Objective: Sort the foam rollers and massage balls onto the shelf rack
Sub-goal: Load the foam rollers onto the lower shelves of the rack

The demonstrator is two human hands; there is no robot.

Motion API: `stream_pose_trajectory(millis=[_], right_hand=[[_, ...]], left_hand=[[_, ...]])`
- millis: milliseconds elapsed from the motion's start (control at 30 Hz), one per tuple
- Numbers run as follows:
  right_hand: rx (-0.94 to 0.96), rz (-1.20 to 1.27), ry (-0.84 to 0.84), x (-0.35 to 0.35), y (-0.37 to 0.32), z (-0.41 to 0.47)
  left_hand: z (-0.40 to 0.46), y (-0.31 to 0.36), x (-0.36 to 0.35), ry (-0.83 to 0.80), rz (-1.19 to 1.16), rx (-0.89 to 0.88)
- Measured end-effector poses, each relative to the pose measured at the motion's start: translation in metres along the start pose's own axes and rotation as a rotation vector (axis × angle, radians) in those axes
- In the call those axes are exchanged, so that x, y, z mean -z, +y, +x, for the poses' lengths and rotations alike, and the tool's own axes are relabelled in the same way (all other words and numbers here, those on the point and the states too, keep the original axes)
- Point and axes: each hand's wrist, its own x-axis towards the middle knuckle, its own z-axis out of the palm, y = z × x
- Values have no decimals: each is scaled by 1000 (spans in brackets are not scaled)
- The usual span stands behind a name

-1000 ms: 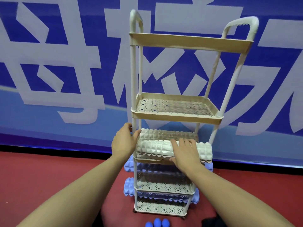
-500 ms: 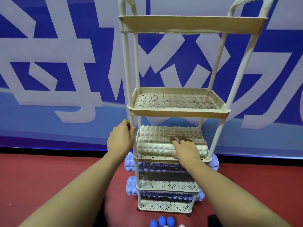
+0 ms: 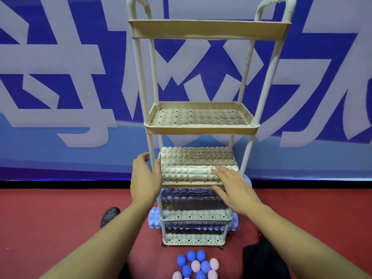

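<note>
Rolling off the shelf rack (image 3: 201,130) is judged the main risk for the front cream foam roller (image 3: 189,172), since it is seated close to the third tier's front lip and could be nudged out by a brushing palm. It is flanked by both hands: the left hand (image 3: 144,177), spread, is held beside its end, while the right hand (image 3: 234,188), flat with fingers loose, is laid against its right front; massage balls (image 3: 196,265) are clustered on the floor below

The beige shelf rack (image 3: 201,129) stands on the red floor (image 3: 50,218), with two cream foam rollers (image 3: 187,172) on its third tier and what seem blue rollers (image 3: 154,218) on the lower tiers. At 6 o'clock from the rack, blue and pink massage balls (image 3: 196,265) cluster on the floor.
</note>
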Motion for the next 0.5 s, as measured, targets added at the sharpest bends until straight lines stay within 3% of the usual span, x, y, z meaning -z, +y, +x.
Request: stream_pose_trajectory(millis=[133, 500], right_hand=[[-25, -9, -32, -15, 35, -90], [-602, -19, -295, -49, 134, -328]], left_hand=[[-82, -13, -41, -166, -23, -11], [-258, 1, -188, -743, 150, -326]])
